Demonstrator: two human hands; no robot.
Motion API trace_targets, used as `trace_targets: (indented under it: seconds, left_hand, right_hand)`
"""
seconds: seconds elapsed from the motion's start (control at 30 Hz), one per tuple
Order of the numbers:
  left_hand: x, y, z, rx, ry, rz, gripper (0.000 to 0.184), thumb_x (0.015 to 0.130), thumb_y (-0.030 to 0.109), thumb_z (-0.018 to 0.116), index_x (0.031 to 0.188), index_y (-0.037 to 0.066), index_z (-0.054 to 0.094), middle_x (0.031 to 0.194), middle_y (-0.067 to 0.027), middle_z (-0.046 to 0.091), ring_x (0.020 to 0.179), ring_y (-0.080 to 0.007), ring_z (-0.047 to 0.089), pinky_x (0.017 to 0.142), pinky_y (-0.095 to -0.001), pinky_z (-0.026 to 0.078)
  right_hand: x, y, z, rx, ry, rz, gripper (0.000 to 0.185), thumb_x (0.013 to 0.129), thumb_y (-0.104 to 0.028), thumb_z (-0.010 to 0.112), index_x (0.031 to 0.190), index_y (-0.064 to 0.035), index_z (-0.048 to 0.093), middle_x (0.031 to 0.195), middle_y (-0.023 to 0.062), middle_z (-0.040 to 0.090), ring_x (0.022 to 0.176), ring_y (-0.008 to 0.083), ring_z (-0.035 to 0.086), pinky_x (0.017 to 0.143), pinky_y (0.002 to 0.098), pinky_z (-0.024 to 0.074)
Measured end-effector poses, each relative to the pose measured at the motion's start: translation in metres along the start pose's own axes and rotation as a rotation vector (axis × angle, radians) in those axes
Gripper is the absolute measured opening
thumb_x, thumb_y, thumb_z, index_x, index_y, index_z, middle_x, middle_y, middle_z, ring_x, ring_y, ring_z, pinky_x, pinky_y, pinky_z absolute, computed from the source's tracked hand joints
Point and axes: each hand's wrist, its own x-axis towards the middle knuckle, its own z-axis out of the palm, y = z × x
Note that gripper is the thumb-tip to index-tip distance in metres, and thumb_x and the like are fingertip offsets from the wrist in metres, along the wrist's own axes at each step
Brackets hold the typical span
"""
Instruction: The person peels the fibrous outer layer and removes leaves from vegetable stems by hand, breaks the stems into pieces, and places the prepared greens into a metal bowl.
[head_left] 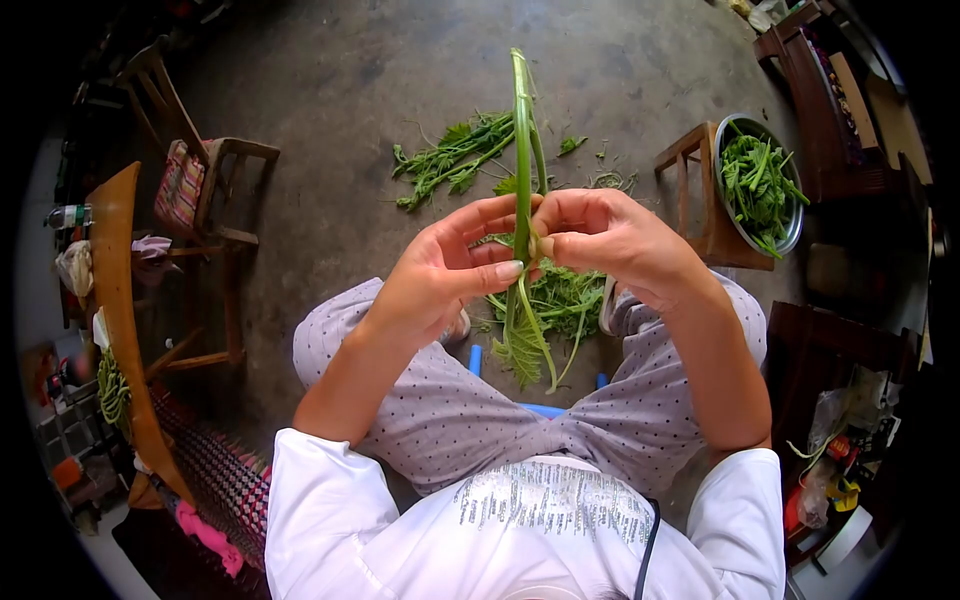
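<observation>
A long green stem [522,150] stands upright in front of my chest, with a jagged leaf [521,350] and thin strands hanging from its lower end. My left hand [450,262] grips the stem between thumb and fingers. Close beside it, my right hand [610,238] pinches a thin pale green strand against the stem. Below the hands, a pile of leafy trimmings [570,300] lies on the floor between my feet. Farther forward is a bunch of leafy stems [455,158].
At the right, a metal basin [797,228] of green leaves and stems sits on a wooden stool [690,160]. A wooden chair [205,170] with a cushion and a wooden table [125,330] stand at the left. Dark furniture lines the right side.
</observation>
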Motion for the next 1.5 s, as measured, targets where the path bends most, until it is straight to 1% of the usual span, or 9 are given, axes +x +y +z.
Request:
trace_targets:
  seconds: [0.13, 0.27, 0.47, 0.67, 1.23, 1.3, 1.37, 1.4, 1.5]
  left_hand:
    - [-0.001, -0.002, -0.006, 0.027, -0.004, 0.01, 0.059, 0.079, -0.004, 0.064, 0.134, 0.001, 0.041, 0.125, -0.0115, 0.051, 0.106, -0.0191, 0.055, 0.093, -0.0357, 0.047]
    - [-0.001, -0.005, -0.006, 0.035, -0.012, 0.029, 0.054, 0.081, -0.003, 0.061, 0.132, 0.001, 0.042, 0.124, -0.0108, 0.052, 0.105, -0.0178, 0.055, 0.092, -0.0351, 0.047]
    - [0.001, -0.008, -0.004, 0.166, 0.066, -0.033, 0.035, 0.088, 0.011, 0.062, 0.12, 0.003, 0.053, 0.102, -0.0066, 0.06, 0.092, -0.0129, 0.06, 0.085, -0.027, 0.049]
    - [-0.001, -0.013, -0.012, 0.271, 0.038, -0.018, 0.028, 0.089, 0.009, 0.06, 0.115, 0.003, 0.055, 0.093, -0.0064, 0.062, 0.085, -0.0129, 0.061, 0.08, -0.029, 0.05]
    - [-0.024, 0.006, -0.043, 0.354, -0.001, 0.043, 0.028, 0.083, 0.004, 0.066, 0.109, 0.002, 0.057, 0.095, -0.0044, 0.062, 0.09, -0.0127, 0.06, 0.081, -0.028, 0.049]
    - [-0.024, 0.011, -0.043, 0.332, 0.016, 0.095, 0.031, 0.084, -0.002, 0.06, 0.115, 0.002, 0.055, 0.095, -0.0056, 0.063, 0.091, -0.0136, 0.061, 0.086, -0.0293, 0.05]
    - [-0.021, 0.009, -0.043, 0.315, 0.037, 0.122, 0.036, 0.084, -0.003, 0.06, 0.119, 0.002, 0.053, 0.103, -0.0072, 0.061, 0.094, -0.0146, 0.061, 0.088, -0.0314, 0.05]
    - [-0.02, 0.009, -0.037, 0.281, 0.072, 0.151, 0.04, 0.084, -0.003, 0.06, 0.122, 0.003, 0.051, 0.108, -0.0082, 0.059, 0.095, -0.0151, 0.061, 0.089, -0.032, 0.05]
    - [-0.018, 0.009, -0.026, 0.24, 0.117, 0.167, 0.049, 0.083, -0.004, 0.06, 0.129, 0.003, 0.045, 0.121, -0.01, 0.052, 0.099, -0.0173, 0.06, 0.09, -0.033, 0.049]
  right_hand:
    - [-0.002, -0.006, -0.014, 0.367, -0.032, 0.028, 0.01, 0.087, -0.009, 0.053, 0.091, 0.0, 0.053, 0.085, 0.0054, 0.059, 0.066, 0.0074, 0.053, 0.057, 0.0202, 0.0428]
    - [-0.002, -0.012, -0.022, 0.377, -0.012, -0.083, 0.013, 0.09, -0.013, 0.049, 0.093, -0.0008, 0.052, 0.085, 0.0071, 0.059, 0.065, 0.0084, 0.052, 0.057, 0.02, 0.0432]
    - [0.005, -0.011, -0.03, 0.403, 0.069, -0.231, 0.013, 0.092, -0.015, 0.049, 0.092, -0.0037, 0.055, 0.101, 0.0106, 0.062, 0.082, 0.0109, 0.056, 0.066, 0.0229, 0.0456]
    - [0.003, -0.037, -0.068, 0.97, 0.261, -0.539, 0.013, 0.086, -0.004, 0.047, 0.091, 0.0077, 0.05, 0.104, 0.0219, 0.056, 0.11, 0.0379, 0.053, 0.1, 0.0431, 0.0444]
    - [-0.07, -0.072, -0.191, 1.094, 0.501, -1.17, 0.015, 0.082, -0.002, 0.047, 0.091, 0.0092, 0.05, 0.097, 0.0242, 0.057, 0.106, 0.0393, 0.053, 0.099, 0.05, 0.0415]
    - [-0.065, -0.072, -0.176, 1.039, 0.537, -1.113, 0.015, 0.084, -0.008, 0.049, 0.089, 0.0063, 0.05, 0.088, 0.0176, 0.056, 0.098, 0.0301, 0.055, 0.091, 0.0418, 0.0446]
    - [-0.058, -0.064, -0.173, 0.781, -0.133, -0.773, 0.018, 0.088, -0.016, 0.051, 0.089, 0.002, 0.05, 0.078, 0.009, 0.049, 0.083, 0.0184, 0.051, 0.079, 0.0334, 0.0434]
    - [-0.051, -0.069, -0.132, 0.604, 0.262, -0.731, 0.019, 0.091, -0.021, 0.052, 0.091, -0.0016, 0.052, 0.069, 0.0016, 0.041, 0.066, 0.011, 0.043, 0.065, 0.0269, 0.0396]
    - [-0.025, -0.046, -0.07, 0.196, 0.208, -0.617, 0.019, 0.092, -0.018, 0.054, 0.105, -0.004, 0.055, 0.063, -0.0033, 0.045, 0.054, 0.0039, 0.043, 0.046, 0.0162, 0.0352]
